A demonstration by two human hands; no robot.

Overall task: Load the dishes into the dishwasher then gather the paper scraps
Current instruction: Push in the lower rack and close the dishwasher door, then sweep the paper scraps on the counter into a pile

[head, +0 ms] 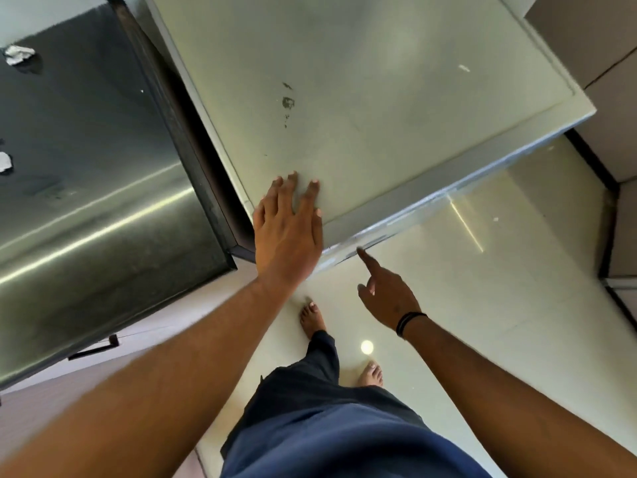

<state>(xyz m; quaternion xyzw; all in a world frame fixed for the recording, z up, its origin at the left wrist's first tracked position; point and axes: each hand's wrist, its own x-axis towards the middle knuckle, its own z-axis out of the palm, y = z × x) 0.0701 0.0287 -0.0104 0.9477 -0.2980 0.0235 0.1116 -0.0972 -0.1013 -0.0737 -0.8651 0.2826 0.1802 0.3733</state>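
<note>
I look straight down on the white dishwasher (362,81), seen from above with its door closed. My left hand (287,229) rests flat on its top near the front left corner, fingers straight. My right hand (386,291) hangs in front of the dishwasher's front edge, its index finger extended and its tip touching the control strip (358,244), the other fingers curled. Two crumpled paper scraps lie on the steel counter at the left: one (19,54) at the far end, another (4,162) at the frame's left edge. No dishes are visible.
The steel counter (96,188) adjoins the dishwasher on the left, with a dark gap between them. My bare feet (312,317) stand on the pale tiled floor (482,305). Beige cabinets (606,46) line the right side.
</note>
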